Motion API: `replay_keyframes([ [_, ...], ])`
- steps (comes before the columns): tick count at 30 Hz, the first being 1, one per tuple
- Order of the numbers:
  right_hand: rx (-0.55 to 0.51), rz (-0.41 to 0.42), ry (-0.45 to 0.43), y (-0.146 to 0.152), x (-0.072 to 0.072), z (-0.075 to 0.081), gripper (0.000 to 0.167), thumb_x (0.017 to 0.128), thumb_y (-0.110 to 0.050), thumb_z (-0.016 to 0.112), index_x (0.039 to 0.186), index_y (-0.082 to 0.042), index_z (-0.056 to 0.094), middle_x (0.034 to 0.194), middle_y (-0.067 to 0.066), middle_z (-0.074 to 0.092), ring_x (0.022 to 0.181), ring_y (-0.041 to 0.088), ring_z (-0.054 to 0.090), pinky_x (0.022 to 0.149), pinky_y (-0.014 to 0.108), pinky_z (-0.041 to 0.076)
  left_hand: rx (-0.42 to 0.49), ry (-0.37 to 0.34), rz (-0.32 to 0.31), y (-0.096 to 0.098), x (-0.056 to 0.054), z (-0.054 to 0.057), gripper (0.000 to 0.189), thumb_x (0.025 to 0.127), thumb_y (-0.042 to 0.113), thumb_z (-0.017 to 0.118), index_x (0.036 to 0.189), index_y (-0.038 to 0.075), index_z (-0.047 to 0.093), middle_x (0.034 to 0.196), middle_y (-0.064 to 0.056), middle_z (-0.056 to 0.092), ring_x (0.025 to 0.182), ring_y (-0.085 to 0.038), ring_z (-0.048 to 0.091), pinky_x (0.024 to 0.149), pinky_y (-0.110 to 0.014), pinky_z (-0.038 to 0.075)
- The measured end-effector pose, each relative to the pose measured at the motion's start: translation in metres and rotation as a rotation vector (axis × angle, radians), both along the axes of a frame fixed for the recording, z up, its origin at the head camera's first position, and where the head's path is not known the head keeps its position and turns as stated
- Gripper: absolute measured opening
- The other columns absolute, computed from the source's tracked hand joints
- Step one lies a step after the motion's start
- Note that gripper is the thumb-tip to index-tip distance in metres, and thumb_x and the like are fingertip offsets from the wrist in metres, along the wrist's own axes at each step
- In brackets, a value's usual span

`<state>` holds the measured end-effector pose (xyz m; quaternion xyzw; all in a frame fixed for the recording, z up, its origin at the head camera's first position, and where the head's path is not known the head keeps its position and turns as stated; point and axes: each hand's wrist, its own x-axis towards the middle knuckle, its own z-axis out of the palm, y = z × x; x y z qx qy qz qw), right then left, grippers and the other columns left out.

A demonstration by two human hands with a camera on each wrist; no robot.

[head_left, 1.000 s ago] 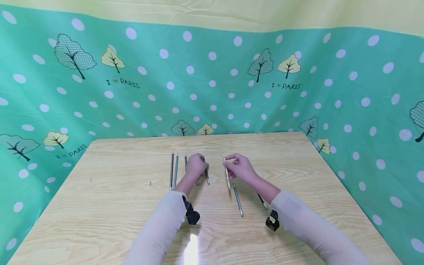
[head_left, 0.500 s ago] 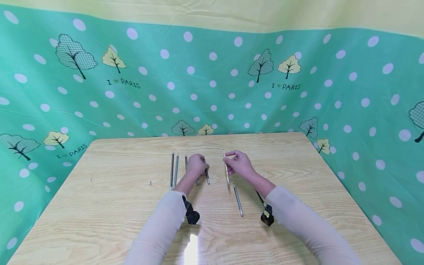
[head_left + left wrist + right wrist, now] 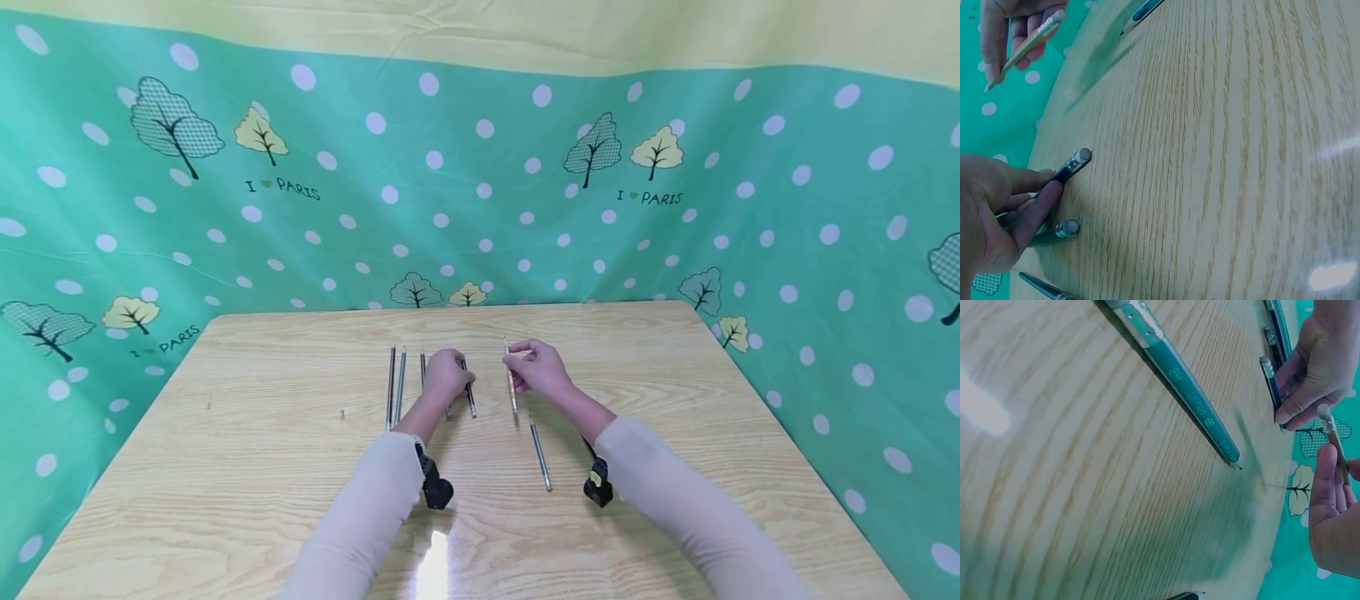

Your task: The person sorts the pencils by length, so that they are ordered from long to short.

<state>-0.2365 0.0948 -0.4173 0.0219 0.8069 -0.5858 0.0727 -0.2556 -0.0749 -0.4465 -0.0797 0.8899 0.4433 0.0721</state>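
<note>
My left hand (image 3: pixel 446 375) pinches a dark pencil (image 3: pixel 471 402) that lies on the table, its eraser end toward me. Just right of it, my right hand (image 3: pixel 542 371) holds a pale yellowish pencil (image 3: pixel 512 392) between thumb and fingers, raised above the tabletop with its tip pointing away. In the left wrist view, a second pencil (image 3: pixel 1063 230) lies close beside the gripped one, partly covered by the left hand. A green pencil (image 3: pixel 1191 400) marked HB rests below the right hand.
Left of the left hand, a dark pencil (image 3: pixel 391 387) and a green one (image 3: pixel 401 387) lie nearly parallel. Another dark pencil (image 3: pixel 588 446) is mostly hidden under the right forearm. A tiny bit (image 3: pixel 342 414) lies on the wooden table (image 3: pixel 247 467). Dotted cloth (image 3: pixel 337 208) hangs behind.
My right hand has moved slightly away from me and left with the yellowish pencil, and the right forearm has swung left over the dark pencil. The left hand stays in place.
</note>
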Motion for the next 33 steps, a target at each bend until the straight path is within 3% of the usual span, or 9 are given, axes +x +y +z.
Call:
replay_keyframes([
  [21, 0.061, 0.007, -0.012, -0.014, -0.017, -0.017, 0.028, 0.089, -0.019, 0.063, 0.113, -0.007, 0.059, 0.07, 0.008, 0.062, 0.047, 0.01, 0.056, 0.051, 0.03, 0.058, -0.063, 0.088, -0.017, 0.004, 0.005, 0.001, 0.047, 0.08, 0.008, 0.071, 0.123, -0.003, 0.055, 0.112, -0.02, 0.062, 0.06, -0.015, 0.063, 0.054, -0.02, 0.055],
  [33, 0.068, 0.013, -0.006, -0.02, -0.021, -0.021, 0.028, 0.089, -0.019, 0.063, 0.113, -0.005, 0.059, 0.064, 0.005, 0.06, 0.046, 0.011, 0.056, 0.049, 0.03, 0.057, -0.115, 0.091, -0.022, 0.002, 0.004, -0.002, 0.047, 0.081, 0.01, 0.07, 0.124, -0.003, 0.055, 0.117, -0.02, 0.061, 0.066, -0.016, 0.064, 0.057, -0.02, 0.056],
])
